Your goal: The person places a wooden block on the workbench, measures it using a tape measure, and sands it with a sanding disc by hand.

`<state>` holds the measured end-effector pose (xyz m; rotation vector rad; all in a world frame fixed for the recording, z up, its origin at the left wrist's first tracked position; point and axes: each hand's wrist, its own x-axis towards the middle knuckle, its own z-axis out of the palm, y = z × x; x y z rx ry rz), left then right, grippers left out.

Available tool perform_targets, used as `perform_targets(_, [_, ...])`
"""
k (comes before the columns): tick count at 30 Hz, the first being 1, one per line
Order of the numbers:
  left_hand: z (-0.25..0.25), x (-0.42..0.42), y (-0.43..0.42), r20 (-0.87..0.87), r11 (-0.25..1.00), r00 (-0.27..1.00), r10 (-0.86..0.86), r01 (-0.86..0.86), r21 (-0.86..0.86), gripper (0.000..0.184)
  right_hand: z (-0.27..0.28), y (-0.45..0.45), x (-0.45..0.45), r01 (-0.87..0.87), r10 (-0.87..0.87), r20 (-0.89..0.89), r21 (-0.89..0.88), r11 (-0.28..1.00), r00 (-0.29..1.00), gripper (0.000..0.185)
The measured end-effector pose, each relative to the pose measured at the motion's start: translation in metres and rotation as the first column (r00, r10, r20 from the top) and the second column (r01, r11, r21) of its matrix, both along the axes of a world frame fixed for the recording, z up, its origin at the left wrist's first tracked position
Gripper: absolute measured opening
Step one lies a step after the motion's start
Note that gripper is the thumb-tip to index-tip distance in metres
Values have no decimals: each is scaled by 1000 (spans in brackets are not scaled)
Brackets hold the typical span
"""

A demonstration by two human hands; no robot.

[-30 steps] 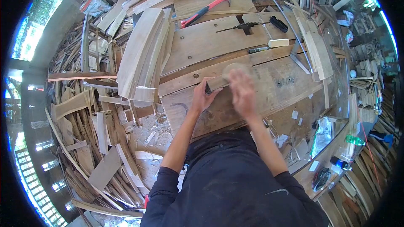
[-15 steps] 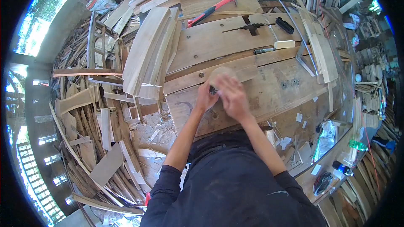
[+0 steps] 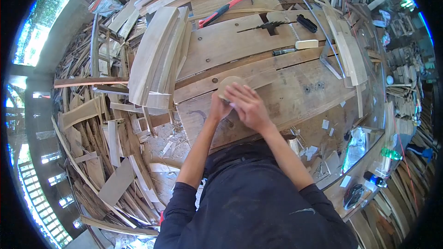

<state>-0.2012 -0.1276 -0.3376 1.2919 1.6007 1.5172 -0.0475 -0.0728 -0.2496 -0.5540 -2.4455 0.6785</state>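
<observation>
A round tan disc (image 3: 227, 84) lies under the fingers of my right hand (image 3: 249, 107), which is pressed on it with the fingers close together. Just to its left, my left hand (image 3: 218, 107) is closed at the near end of a flat wooden strip (image 3: 260, 81) that runs right along the workbench (image 3: 300, 92). The fingertips of my left hand are mostly hidden behind the disc and my right hand.
Behind lie a red and black hammer (image 3: 226, 8), a saw blade (image 3: 267, 26), a black-handled tool (image 3: 306, 23), a pale block (image 3: 307, 44) and a marker (image 3: 284, 52). Stacked boards (image 3: 154, 60) stand left; a metal square (image 3: 330, 64) lies right.
My right hand and the disc have moved left along the strip, close to my left hand. The whole view has shifted slightly.
</observation>
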Motion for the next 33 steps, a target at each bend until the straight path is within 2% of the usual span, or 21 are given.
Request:
perform_targets(1, [15,-4,0,-209,999,977,36,-39,-6,48,-2,14,9,89,-89,-1,21,996,996,42])
perform_targets(3, [32,-2,1,-182,998,983,28,-37,-44,49,-2,39,29,282,-281,-10,55,958,960,40])
perform_targets(4, [36,-1,1,-155,996,988,18,-30,-80,51,-3,44,30,275,-275,-8,56,960,961,40])
perform_targets(6, [33,-2,0,-154,997,988,18,-30,-73,53,2,48,29,481,-480,-33,66,874,877,39])
perform_targets(8, [25,-5,2,-153,998,988,9,-18,-60,54,-2,25,13,346,-347,4,84,935,938,41])
perform_targets(10, [2,-11,-2,-273,1000,962,-25,21,-15,55,-5,6,-1,250,-252,19,73,965,968,42])
perform_targets(12, [-6,-7,-1,-223,999,975,-14,25,48,55,-3,-5,-7,-21,21,12,16,1000,1000,44])
perform_targets(13, [-11,-6,-2,-170,994,985,-1,20,110,55,0,5,0,-33,33,30,20,999,999,43])
perform_targets(14, [28,-4,-3,-193,992,981,17,-41,-119,59,-3,18,9,64,-64,18,35,997,998,42])
perform_targets(16, [29,-4,-1,-170,993,985,9,-29,-113,60,-5,40,28,285,-286,3,57,957,958,38])
perform_targets(17, [28,-4,0,-151,994,989,-3,-13,-105,60,-5,45,30,280,-281,5,58,958,960,38])
perform_targets(19, [28,-3,1,-156,996,988,10,-24,-87,56,-6,50,31,481,-481,-24,76,873,876,38])
perform_targets(20, [27,-3,2,-161,997,987,18,-30,-67,53,-7,44,27,485,-484,-25,77,871,875,38])
perform_targets(23, [14,-5,-1,-231,999,972,44,-44,6,44,-7,3,2,118,-119,23,26,993,993,42])
perform_targets(24, [6,-3,-1,-232,999,972,43,-43,5,44,-4,3,3,119,-119,22,24,993,993,42])
perform_targets(25, [-2,0,0,60,1000,998,0,-2,29,42,-1,6,6,26,-26,22,2,1000,999,42])
perform_targets(26, [10,-2,0,-82,999,996,23,-25,-27,41,0,9,9,-69,70,21,-21,997,997,42])
perform_targets(27, [21,-4,-1,-223,995,974,38,-56,-79,40,-4,20,18,18,-18,17,38,999,1000,41])
perform_targets(29, [40,-2,1,-177,997,984,26,-38,-65,40,-7,43,40,255,-256,2,66,965,967,41])
perform_targets(30, [41,-1,1,-130,999,991,9,-15,-46,39,-7,50,42,249,-249,2,66,966,968,41])
perform_targets(33, [41,0,3,-132,998,991,30,-38,-54,39,-6,47,33,494,-498,-2,119,861,867,42])
